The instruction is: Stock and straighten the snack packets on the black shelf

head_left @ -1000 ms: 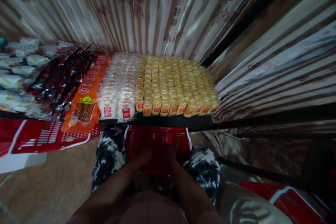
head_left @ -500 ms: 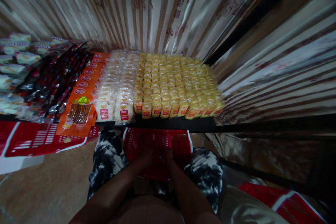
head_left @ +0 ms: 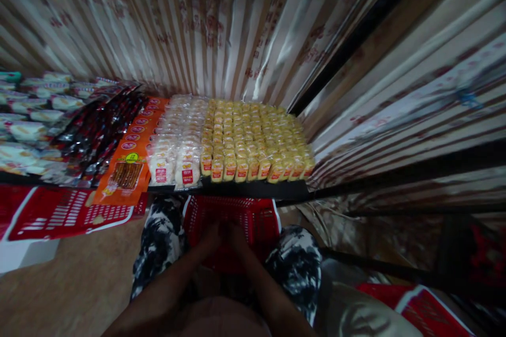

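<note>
Hands drawn closer together than half second earlier, now meeting over red plastic mesh basket (head_left: 253, 218); view swung slightly right. Black shelf edge (head_left: 253, 189) carries rows of yellow wrapped snack cakes (head_left: 253, 137), pale wrapped buns (head_left: 177, 137), orange sausage packs (head_left: 128, 160), dark red packets (head_left: 93, 131). Striped shiny curtain (head_left: 221, 26) behind; brown floor (head_left: 67, 284) at left. Left hand (head_left: 211, 234) and right hand (head_left: 237, 234) low between patterned knees, touching basket; grip too dim to tell.
</note>
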`<state>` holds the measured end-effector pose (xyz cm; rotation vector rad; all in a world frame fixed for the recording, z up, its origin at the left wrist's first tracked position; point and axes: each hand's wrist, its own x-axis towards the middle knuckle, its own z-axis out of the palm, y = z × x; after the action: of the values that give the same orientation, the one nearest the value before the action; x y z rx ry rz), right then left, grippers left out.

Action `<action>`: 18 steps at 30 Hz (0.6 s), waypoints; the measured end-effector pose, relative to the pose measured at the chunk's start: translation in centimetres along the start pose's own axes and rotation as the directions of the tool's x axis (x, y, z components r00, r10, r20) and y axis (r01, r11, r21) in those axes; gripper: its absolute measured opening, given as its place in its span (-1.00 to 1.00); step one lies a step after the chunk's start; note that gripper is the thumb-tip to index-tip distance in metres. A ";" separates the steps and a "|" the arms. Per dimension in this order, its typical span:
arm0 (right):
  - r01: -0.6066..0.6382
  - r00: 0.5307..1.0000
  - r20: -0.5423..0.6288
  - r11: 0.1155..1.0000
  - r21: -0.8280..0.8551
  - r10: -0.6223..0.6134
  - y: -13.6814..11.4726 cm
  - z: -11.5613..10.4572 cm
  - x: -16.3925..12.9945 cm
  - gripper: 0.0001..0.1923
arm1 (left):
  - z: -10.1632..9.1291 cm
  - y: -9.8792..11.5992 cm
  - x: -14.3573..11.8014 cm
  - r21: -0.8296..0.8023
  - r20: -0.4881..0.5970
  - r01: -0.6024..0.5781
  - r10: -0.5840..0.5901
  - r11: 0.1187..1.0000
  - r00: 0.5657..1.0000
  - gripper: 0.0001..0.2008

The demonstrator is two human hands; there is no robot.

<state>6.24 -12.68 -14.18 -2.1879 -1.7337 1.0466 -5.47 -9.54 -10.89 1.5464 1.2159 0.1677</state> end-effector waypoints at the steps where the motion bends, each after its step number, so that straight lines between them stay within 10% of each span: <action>1: 0.026 0.999 -0.021 0.999 0.033 -0.026 -0.3 -0.4 -0.3 -0.69 | -0.3 0.2 -0.1 0.001 -0.004 0.006 -0.006 1.000 1.000 -0.66; 18: 0.415 0.870 -0.446 0.800 0.434 -0.210 -4.8 -5.9 -2.6 -0.54 | -4.1 3.1 -2.4 -0.190 -0.252 -0.150 0.099 0.970 0.963 -0.78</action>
<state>5.74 -11.83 -6.22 -1.5590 -1.3716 0.8121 -7.50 -8.27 -5.69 1.4485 1.2443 0.5632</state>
